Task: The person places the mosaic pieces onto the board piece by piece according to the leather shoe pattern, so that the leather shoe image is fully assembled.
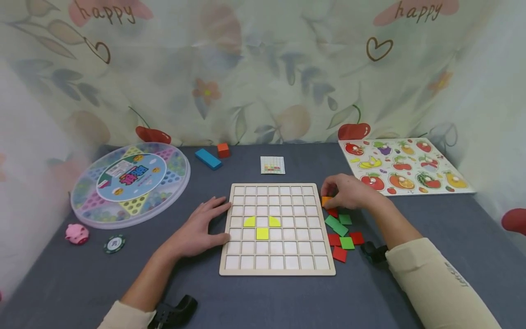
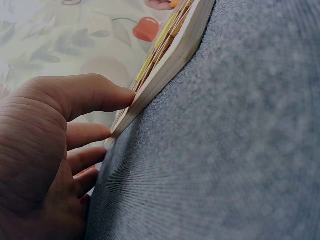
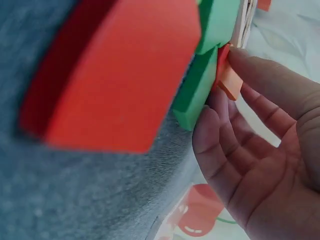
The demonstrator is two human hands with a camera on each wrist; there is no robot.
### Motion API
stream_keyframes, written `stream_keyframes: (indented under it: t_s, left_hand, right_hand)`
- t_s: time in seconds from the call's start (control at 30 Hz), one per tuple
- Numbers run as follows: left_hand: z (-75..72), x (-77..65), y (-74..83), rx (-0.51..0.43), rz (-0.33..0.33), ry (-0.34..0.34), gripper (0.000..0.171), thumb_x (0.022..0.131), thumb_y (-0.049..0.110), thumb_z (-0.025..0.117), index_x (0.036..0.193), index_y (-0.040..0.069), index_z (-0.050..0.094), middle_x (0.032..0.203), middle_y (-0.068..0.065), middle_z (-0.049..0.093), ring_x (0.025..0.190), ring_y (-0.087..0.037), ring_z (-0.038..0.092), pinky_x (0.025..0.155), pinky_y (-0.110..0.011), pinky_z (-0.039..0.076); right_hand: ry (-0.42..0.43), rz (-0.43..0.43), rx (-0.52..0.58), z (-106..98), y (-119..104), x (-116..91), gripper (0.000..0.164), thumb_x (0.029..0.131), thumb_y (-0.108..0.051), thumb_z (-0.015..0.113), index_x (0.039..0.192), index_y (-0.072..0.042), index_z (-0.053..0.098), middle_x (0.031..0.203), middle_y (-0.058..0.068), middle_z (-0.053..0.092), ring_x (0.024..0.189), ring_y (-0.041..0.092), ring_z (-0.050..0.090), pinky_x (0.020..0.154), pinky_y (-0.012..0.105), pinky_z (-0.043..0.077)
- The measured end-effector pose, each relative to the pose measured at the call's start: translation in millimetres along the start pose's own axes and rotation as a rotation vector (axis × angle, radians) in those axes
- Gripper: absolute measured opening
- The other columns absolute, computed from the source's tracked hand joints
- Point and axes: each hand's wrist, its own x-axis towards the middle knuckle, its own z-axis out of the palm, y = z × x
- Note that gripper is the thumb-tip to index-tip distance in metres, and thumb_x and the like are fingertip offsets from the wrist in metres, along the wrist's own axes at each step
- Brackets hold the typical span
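A wooden grid board (image 1: 277, 269) lies flat on the dark cloth, with two yellow quarter-round tiles (image 1: 249, 222) and a yellow square tile (image 1: 262, 233) in its cells. My left hand (image 1: 201, 226) rests at the board's left edge, thumb and fingers spread and touching the rim. By the upper right edge, my right hand (image 1: 349, 189) pinches an orange tile (image 3: 231, 82) between thumb and fingers. Right beside that tile is a red tile (image 1: 333, 212), partly hidden by the hand. Close below lie a long green block (image 1: 336, 225), green squares (image 1: 347, 243) and several red tiles (image 1: 339, 254).
Behind the board sits a small pattern card (image 1: 272, 165). A blue block (image 1: 208, 159) and an orange cube (image 1: 223, 150) are at the back. On the left are a round game board (image 1: 131, 183), pink pig (image 1: 77, 233) and chip (image 1: 114, 244); a fruit puzzle (image 1: 404, 167) lies back right.
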Motion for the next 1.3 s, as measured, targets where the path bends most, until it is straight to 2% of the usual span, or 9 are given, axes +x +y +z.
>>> stream_keyframes:
  t_s: [0.17, 0.43, 0.6, 0.93, 1.07, 1.3]
  left_hand:
    - [0.1, -0.5, -0.2, -0.006, 0.0, 0.0, 0.077, 0.092, 0.033, 0.073, 0.159, 0.01, 0.042, 0.169, -0.017, 0.028, 0.159, -0.044, 0.011, 0.122, -0.072, 0.011]
    - [-1.8, -0.9, 1.6, -0.006, 0.008, 0.003, 0.077, 0.093, 0.036, 0.073, 0.159, 0.01, 0.042, 0.169, -0.017, 0.028, 0.159, -0.046, 0.011, 0.12, -0.073, 0.015]
    - [-2.7, -1.0, 2.2, -0.01, 0.004, -0.001, 0.078, 0.093, 0.036, 0.073, 0.159, 0.009, 0.042, 0.169, -0.017, 0.028, 0.159, -0.046, 0.011, 0.119, -0.074, 0.016]
    - [-3.2, -1.7, 1.1, -0.018, 0.01, 0.0, 0.077, 0.093, 0.035, 0.072, 0.159, 0.009, 0.042, 0.169, -0.017, 0.028, 0.159, -0.047, 0.011, 0.12, -0.074, 0.014]
    - [-2.8, -1.2, 1.2, -0.02, 0.02, 0.003, 0.077, 0.093, 0.035, 0.072, 0.159, 0.009, 0.042, 0.169, -0.018, 0.028, 0.158, -0.047, 0.011, 0.119, -0.074, 0.015]
    - [-2.5, -1.5, 0.6, -0.016, 0.02, 0.005, 0.076, 0.093, 0.035, 0.072, 0.158, 0.009, 0.044, 0.168, -0.017, 0.03, 0.158, -0.047, 0.012, 0.119, -0.075, 0.016]
  right_hand:
    - [0.019, 0.01, 0.125, -6, -3, -7, 0.013, 0.094, -0.013, 0.075, 0.102, -0.005, 0.068, 0.089, 0.008, 0.067, 0.078, 0.021, 0.062, 0.071, 0.033, 0.056]
    - [0.055, -0.038, 0.198, -12, -17, -7, 0.02, 0.096, -0.01, 0.07, 0.114, -0.001, 0.071, 0.096, 0.011, 0.07, 0.081, 0.023, 0.064, 0.073, 0.033, 0.056]
    - [0.046, -0.068, 0.247, -7, -34, -3, 0.02, 0.096, -0.008, 0.069, 0.114, 0.001, 0.072, 0.095, 0.012, 0.071, 0.081, 0.025, 0.064, 0.074, 0.034, 0.056]
    - [-0.065, -0.115, 0.321, 14, -75, 11, 0.015, 0.095, -0.01, 0.072, 0.108, -0.004, 0.075, 0.088, 0.013, 0.073, 0.076, 0.024, 0.065, 0.077, 0.04, 0.057]
    - [-0.122, -0.159, 0.301, 23, -95, 17, 0.01, 0.094, -0.007, 0.072, 0.103, -0.006, 0.077, 0.083, 0.012, 0.073, 0.071, 0.021, 0.062, 0.076, 0.041, 0.056]
    - [-0.208, -0.213, 0.234, 45, -125, 27, 0.01, 0.089, -0.004, 0.075, 0.096, -0.01, 0.078, 0.079, 0.002, 0.073, 0.067, 0.018, 0.063, 0.068, 0.032, 0.055]
